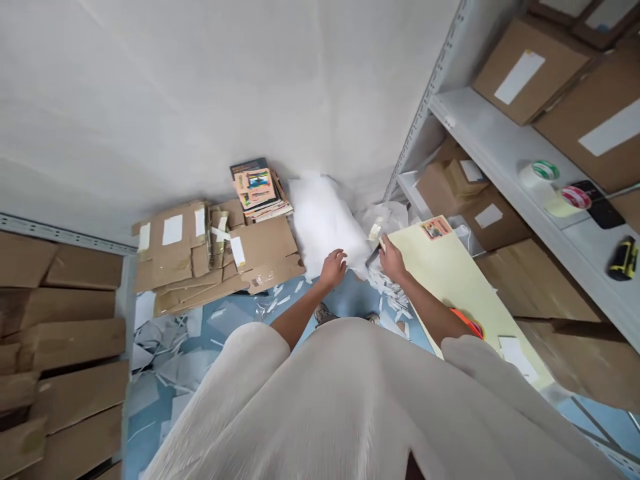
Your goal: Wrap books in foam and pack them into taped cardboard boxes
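A stack of white, soft-looking packing sheets (325,223) lies low against the wall ahead of me. My left hand (334,268) is at its near edge, fingers curved and a little apart, with nothing visible in them. Whether it touches the sheets I cannot tell. To the right, my right hand (393,260) is closed around a thin dark tool (373,257) that points down and left; its exact kind is too small to make out. Beside that hand stands a pale yellow tabletop (430,267) with a small printed picture card (436,228) at its far end.
Flattened cardboard (265,250) and a pile of books (257,190) lie at left. White paper scraps (170,353) litter the blue floor. Boxes (80,333) fill the left shelving. The right shelf (500,140) carries tape rolls (545,171) and a yellow-black tool (623,259). An orange ring-shaped object (467,321) lies near my right forearm.
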A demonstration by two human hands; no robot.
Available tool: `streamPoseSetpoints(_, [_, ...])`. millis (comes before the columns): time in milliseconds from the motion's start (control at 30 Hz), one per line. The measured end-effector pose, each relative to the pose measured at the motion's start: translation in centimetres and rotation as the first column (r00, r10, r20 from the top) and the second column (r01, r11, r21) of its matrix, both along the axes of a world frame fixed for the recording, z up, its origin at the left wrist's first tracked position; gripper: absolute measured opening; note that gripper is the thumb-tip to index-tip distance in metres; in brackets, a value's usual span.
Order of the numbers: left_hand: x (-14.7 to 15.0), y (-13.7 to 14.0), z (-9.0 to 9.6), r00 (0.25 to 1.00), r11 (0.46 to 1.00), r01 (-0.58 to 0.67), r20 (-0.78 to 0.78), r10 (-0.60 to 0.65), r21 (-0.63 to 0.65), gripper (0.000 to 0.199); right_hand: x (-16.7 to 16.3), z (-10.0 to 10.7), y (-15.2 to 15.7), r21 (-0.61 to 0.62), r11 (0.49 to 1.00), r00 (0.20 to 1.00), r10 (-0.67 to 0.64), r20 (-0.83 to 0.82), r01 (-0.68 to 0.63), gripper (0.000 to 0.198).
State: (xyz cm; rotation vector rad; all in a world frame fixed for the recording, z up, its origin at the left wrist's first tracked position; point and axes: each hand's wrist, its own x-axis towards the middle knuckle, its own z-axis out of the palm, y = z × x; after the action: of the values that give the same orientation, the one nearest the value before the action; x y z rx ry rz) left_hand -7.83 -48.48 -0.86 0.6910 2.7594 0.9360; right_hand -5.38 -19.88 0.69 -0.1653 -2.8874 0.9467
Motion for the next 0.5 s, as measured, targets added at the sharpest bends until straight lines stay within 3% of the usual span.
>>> streamPoseSetpoints(133, [-1.7, -4.1, 0.2, 0.999, 0.999, -0.032, 0.000, 0.032, 0.040, 0.034, -3.2, -0.4, -3.4, -0.002, 0.999, 0.999, 0.039, 0.035, -0.039, 0.081])
streamPoseSetpoints(500, [-4.5, -16.7, -2.4, 0.983, 0.982, -0.184, 0.025, 0.183, 0.050, 0.036, -8.9, -2.4, -16.5, 0.028, 0.942, 0.928, 0.325, 0.180, -0.335, 0.060])
